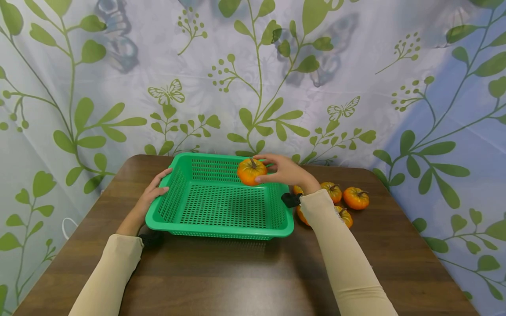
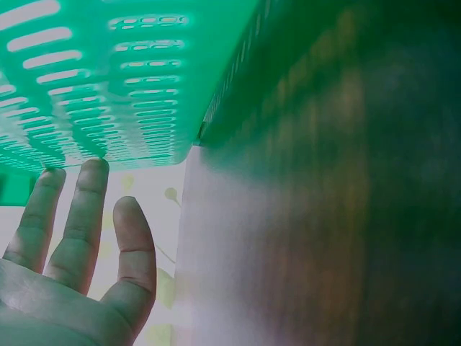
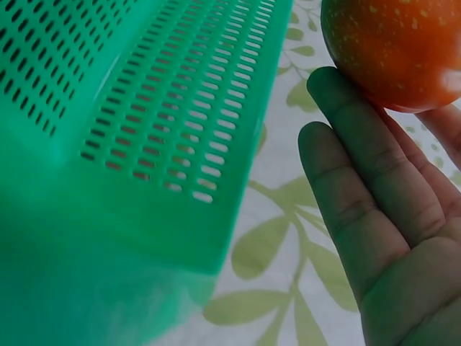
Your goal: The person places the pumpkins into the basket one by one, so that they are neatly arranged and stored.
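A green plastic basket (image 1: 225, 206) with slotted walls stands on the wooden table, nothing lying inside it. At its left side my left hand (image 1: 148, 197) touches the rim. The left wrist view shows three of its fingers (image 2: 85, 216) fairly straight, some tips against the slotted wall. My right hand (image 1: 290, 170) pinches a small orange pumpkin (image 1: 251, 172) between thumb and fingers, above the basket's back right part. In the right wrist view the pumpkin (image 3: 396, 50) is cut off by the frame's top, and two fingers extend below it.
Several more small pumpkins (image 1: 356, 198) lie on the table (image 1: 237, 276) right of the basket, some partly hidden by my right forearm. A cloth with green leaves (image 1: 253, 87) hangs behind the table. A thin white loop (image 1: 68, 226) shows at the table's left edge.
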Action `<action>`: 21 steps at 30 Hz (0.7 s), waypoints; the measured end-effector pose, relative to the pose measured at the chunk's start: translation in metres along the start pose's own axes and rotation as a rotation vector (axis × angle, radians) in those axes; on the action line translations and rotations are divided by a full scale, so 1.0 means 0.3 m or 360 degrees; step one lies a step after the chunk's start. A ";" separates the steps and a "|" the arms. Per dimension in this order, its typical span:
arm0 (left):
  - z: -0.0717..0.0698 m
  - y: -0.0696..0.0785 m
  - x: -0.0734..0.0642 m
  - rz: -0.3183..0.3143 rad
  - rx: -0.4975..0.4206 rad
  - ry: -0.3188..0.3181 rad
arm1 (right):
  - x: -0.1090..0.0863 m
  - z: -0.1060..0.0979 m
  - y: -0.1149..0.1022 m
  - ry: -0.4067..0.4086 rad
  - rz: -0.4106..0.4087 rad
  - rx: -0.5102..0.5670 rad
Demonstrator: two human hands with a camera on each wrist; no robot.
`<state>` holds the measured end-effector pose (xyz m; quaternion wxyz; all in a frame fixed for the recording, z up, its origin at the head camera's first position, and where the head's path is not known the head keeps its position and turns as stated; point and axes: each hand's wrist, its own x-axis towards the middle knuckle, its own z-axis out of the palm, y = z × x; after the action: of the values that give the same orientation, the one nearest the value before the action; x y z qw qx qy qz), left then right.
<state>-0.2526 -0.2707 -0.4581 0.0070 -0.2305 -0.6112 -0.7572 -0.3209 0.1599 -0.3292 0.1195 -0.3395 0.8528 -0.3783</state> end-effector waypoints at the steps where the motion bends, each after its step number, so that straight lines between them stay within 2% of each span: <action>1: 0.000 0.000 0.000 -0.0004 0.0003 -0.0004 | 0.008 0.005 -0.001 -0.0006 -0.0003 0.0015; 8: -0.004 -0.001 0.001 -0.0008 0.0002 -0.0036 | 0.058 0.040 0.004 -0.0026 -0.0011 0.0149; 14: -0.005 -0.002 0.003 0.0012 0.0001 -0.0050 | 0.098 0.071 0.017 -0.0007 0.0000 0.0136; 21: -0.006 -0.001 0.002 -0.0021 0.0006 -0.0013 | 0.145 0.113 0.018 -0.0010 0.0089 0.0202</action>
<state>-0.2538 -0.2723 -0.4584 -0.0002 -0.2295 -0.6143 -0.7550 -0.3401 0.1144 -0.3541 0.1540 -0.3085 0.8359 -0.4271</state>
